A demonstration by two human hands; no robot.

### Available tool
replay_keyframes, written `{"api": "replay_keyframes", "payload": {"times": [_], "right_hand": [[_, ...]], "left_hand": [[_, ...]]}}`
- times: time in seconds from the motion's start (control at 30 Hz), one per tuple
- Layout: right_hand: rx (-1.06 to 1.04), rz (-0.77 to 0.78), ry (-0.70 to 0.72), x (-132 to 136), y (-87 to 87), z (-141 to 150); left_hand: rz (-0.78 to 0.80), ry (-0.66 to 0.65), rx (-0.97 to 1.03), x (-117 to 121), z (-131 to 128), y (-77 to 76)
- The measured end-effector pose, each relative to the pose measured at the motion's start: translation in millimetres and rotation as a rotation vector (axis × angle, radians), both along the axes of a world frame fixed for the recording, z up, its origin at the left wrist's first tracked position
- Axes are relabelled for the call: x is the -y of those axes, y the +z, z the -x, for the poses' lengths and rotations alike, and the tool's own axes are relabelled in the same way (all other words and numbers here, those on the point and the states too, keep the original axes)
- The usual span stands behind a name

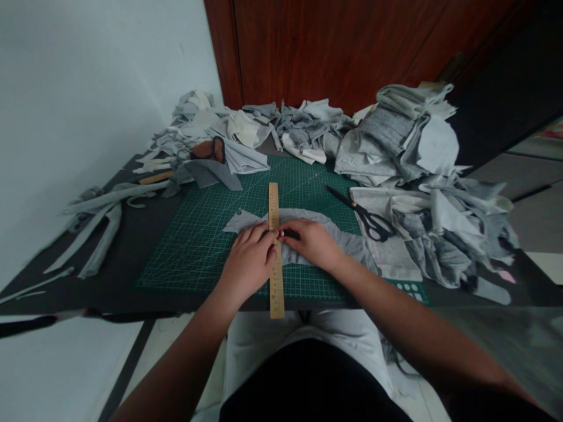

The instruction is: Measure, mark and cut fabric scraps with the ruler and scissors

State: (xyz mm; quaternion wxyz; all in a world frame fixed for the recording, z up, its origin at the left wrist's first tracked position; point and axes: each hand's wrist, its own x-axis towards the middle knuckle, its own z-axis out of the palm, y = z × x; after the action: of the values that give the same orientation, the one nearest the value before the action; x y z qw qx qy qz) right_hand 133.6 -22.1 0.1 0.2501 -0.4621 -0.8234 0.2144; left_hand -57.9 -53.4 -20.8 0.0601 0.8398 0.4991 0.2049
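Observation:
A wooden ruler point(276, 287) lies upright across my view, over a strip of grey cloth point(347, 240) on a green cutting mat point(176, 252). My left hand point(250, 258) bears down on the ruler from its left side, fingers bent over the edge and thumb tucked in. From the right, my right hand point(312, 241) is closed in a pinch at the ruler's right edge, its fingertips meeting those of the left. Something small and dark shows under the right fingers, too unclear to name. Black scissors point(365, 215) lie to the right, apart from both hands.
Piles of grey and white cloth scraps point(303, 126) run along the back. Folded cloth point(387, 135) is stacked at the back right, with more crumpled cloth point(444, 240) below. Long strips point(101, 234) lie at left. A brown mesh item point(209, 150) sits among the scraps.

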Motion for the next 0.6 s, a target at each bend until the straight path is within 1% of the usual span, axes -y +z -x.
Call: {"api": "replay_keyframes", "payload": {"times": [0.17, 0.37, 0.53, 0.6], "right_hand": [[0.072, -0.002, -0.052, -11.3, 0.2, 0.1], [0.075, -0.003, -0.080, -25.9, 3.3, 2.7], [0.074, 0.014, -0.212, -46.6, 8.2, 11.6], [0.050, 0.018, -0.262, -49.3, 11.8, 14.3]], "left_hand": [[0.024, 0.002, 0.002, -0.5, 0.0, 1.6], [0.054, -0.005, 0.024, -0.5, 0.3, 4.1], [0.047, -0.001, 0.030, -1.4, 0.5, 2.4], [0.044, 0.004, 0.031, -1.5, 0.3, 1.9]]}}
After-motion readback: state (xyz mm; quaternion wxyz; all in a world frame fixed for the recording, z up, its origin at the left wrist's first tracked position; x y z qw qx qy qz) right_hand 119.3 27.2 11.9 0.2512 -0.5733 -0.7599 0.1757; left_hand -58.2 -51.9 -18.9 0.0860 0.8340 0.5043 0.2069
